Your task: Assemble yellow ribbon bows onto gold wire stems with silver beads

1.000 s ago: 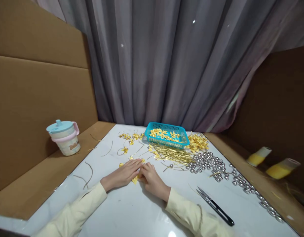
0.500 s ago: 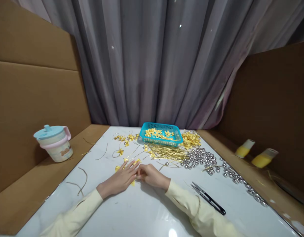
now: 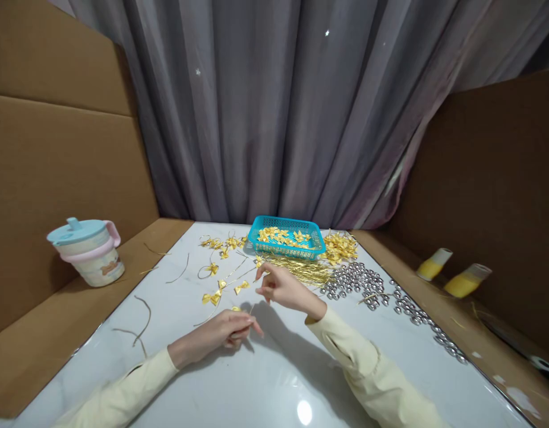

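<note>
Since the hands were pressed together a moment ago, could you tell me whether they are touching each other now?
Apart. The head view shows the right hand raised above the table, with bare white tabletop visible between it and the left hand.

A grey curtain hangs behind the white table. Brown cardboard walls flank the table left and right, a light glare near its front edge.

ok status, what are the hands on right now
Left hand pinched on a thin gold wire low over the table. Right hand raised, fingertips pinched, contents unclear. Loose gold bows just beyond.
</note>
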### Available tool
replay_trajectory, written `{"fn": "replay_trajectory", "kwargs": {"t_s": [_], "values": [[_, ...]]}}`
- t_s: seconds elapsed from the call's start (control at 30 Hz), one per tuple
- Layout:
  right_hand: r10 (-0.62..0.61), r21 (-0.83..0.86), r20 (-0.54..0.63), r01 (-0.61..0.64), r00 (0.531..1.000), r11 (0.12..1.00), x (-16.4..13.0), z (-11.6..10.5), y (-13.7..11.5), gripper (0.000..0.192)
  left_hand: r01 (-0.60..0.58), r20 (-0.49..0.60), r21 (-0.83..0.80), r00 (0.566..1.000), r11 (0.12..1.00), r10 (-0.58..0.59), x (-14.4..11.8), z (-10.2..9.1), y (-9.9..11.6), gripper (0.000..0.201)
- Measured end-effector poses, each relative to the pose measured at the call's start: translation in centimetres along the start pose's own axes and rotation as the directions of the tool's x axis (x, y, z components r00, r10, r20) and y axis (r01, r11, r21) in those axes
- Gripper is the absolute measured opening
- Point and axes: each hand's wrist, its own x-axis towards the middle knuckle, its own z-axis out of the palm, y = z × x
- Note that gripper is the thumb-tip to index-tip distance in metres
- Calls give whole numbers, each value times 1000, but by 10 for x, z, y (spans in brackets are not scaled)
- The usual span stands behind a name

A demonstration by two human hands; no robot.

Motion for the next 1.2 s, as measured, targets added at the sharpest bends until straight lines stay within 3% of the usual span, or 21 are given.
{"fn": "replay_trajectory", "kwargs": {"t_s": [0.13, 0.23, 0.43, 0.57, 0.73, 0.9, 1.03, 1.2], "values": [[76, 22, 25, -76, 997, 997, 3, -29, 12, 21, 138, 178, -161, 978, 977, -109, 0, -3, -8, 42], [109, 37, 8, -109, 994, 993, 4, -47, 20, 22, 176, 228, -208, 965, 962, -127, 1, -8, -9, 42], [118, 17, -127, -116, 985, 993, 1, -75, 31, 21, 172, 220, -290, 969, 941, -109, 2, -11, -7, 39], [126, -57, -241, -144, 962, 988, 6, -80, 49, 18, 84, 124, -403, 992, 911, -36, 5, -9, -9, 36], [81, -171, -292, -135, 953, 976, 19, -52, 59, 13, -21, -28, -584, 1000, 811, 5, 10, -10, -6, 23], [-28, -203, -363, -50, 931, 978, 16, -16, 30, 5, -83, -50, -623, 997, 778, 67, 13, -14, -9, 30], [-36, -115, -338, -3, 940, 993, 5, 18, 6, 23, -106, -84, -560, 994, 822, 71, 13, -13, -12, 41], [56, 34, -326, -48, 944, 998, -3, 62, 5, 29, -169, -149, -560, 984, 811, 102, 11, -7, -11, 40]]}}
